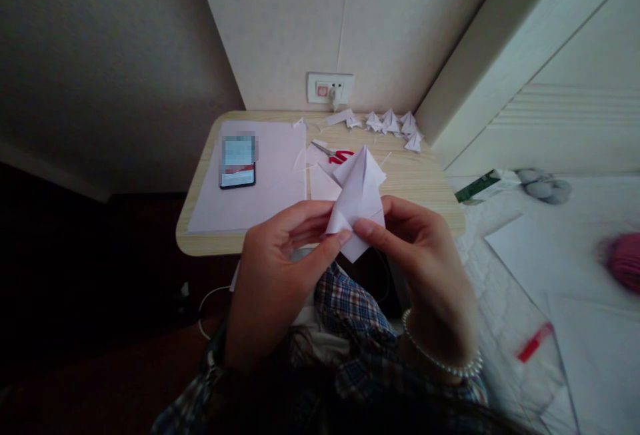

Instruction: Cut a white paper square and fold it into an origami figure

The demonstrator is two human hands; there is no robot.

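Observation:
A folded piece of white paper [361,188], pointed at its top and at its bottom, is held up over the table's front edge. My left hand [293,258] pinches its left side, thumb in front and fingers behind. On the right side my right hand [417,241] grips it the same way, the thumb pressing on the lower front near a crease. Both thumb tips lie close together on the paper. Behind it, red-handled scissors [334,153] lie on the table, partly covered from view by the folded paper.
On the small wooden table [415,181] are a large white sheet [280,188] with a phone [238,161] on it, paper scraps, and several small folded paper pieces [391,121] at the back right. A wall socket [330,88] is behind. At right, a red marker-like object [535,343] lies near papers.

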